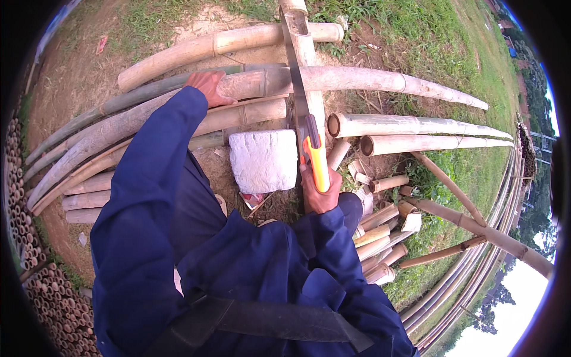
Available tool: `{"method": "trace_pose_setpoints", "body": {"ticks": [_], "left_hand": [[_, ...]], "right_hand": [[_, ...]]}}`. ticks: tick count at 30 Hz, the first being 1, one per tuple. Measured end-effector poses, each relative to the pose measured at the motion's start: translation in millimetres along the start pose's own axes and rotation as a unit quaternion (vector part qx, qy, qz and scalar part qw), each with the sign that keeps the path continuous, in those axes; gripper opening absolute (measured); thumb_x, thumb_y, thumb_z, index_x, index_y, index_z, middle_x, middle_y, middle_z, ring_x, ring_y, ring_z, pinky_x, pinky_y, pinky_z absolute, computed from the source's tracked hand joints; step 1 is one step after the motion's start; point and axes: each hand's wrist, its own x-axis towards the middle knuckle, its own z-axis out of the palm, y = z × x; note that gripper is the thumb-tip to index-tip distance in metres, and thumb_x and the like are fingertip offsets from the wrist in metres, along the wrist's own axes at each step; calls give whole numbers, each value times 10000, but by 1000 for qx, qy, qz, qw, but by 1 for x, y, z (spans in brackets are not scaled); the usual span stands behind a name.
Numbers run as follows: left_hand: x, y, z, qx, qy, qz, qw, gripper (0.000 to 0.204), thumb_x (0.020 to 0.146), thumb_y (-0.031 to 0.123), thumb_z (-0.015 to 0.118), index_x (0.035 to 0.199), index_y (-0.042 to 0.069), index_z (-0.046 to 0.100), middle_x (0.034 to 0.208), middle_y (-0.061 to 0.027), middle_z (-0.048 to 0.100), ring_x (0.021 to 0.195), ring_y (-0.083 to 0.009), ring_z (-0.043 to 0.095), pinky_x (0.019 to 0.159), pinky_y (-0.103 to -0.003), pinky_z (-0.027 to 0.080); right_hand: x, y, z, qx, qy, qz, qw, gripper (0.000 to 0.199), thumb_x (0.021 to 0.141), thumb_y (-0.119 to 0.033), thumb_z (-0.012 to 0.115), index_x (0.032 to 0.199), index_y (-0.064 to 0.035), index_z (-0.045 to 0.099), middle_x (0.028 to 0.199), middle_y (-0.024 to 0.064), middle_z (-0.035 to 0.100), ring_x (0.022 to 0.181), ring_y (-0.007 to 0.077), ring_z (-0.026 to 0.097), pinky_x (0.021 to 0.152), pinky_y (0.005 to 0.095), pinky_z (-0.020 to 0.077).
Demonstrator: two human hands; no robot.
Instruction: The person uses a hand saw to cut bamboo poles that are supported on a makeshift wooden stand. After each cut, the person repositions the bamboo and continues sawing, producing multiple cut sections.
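My right hand (pixel 319 193) grips the orange handle of a hand saw (pixel 299 89), whose long blade runs up and away across a thick pale bamboo pole (pixel 380 80). My left hand (pixel 208 85) presses flat on that same pole to the left of the blade, fingers spread. The pole lies crosswise over another bamboo piece (pixel 304 47) that points away from me. Both of my arms wear dark blue sleeves.
A white block (pixel 263 159) sits just below the poles, between my arms. Several long bamboo poles (pixel 416 126) lie around. Short cut bamboo pieces (pixel 380 238) are heaped at the right. Stacked bamboo ends (pixel 47 297) line the left edge. Grass lies beyond.
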Motion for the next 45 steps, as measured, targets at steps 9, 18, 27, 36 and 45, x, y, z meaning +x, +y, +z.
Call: {"method": "trace_pose_setpoints", "body": {"ticks": [9,18,27,36,45], "left_hand": [[8,25,-16,31,-57,-66,996,1027,660,798,732,1312,16,599,1170,-230,704,1091,-385,682,950,-504,512],[2,28,-9,62,-20,-54,996,995,682,845,685,1196,-3,619,1043,-213,726,1011,-379,708,905,-488,544],[2,24,-10,64,-32,-61,996,993,692,837,683,1256,24,591,1139,-221,706,1063,-385,691,962,-502,513],[14,29,-14,51,-29,-78,995,1031,677,831,700,1350,61,570,1186,-192,699,1154,-363,655,1032,-494,464],[7,34,-14,43,-51,-81,994,1010,668,788,737,1359,73,561,1204,-201,689,1141,-386,658,975,-514,500]], "right_hand": [[21,-2,-8,46,6,35,998,166,947,-86,700,1041,50,706,750,10,647,671,58,557,618,246,460],[-54,1,-46,20,-17,40,999,230,929,-53,685,1138,37,717,902,83,748,729,78,638,678,252,511],[-55,8,-34,-39,-10,16,999,140,929,-67,703,1000,53,707,726,95,662,652,106,603,622,292,494],[-59,20,6,-91,-56,-114,988,90,819,-25,745,863,2,672,737,162,659,640,339,688,614,396,540],[-85,21,-50,-23,-5,-3,1000,205,918,-63,718,1095,39,715,809,74,708,727,126,658,702,280,528]]}}
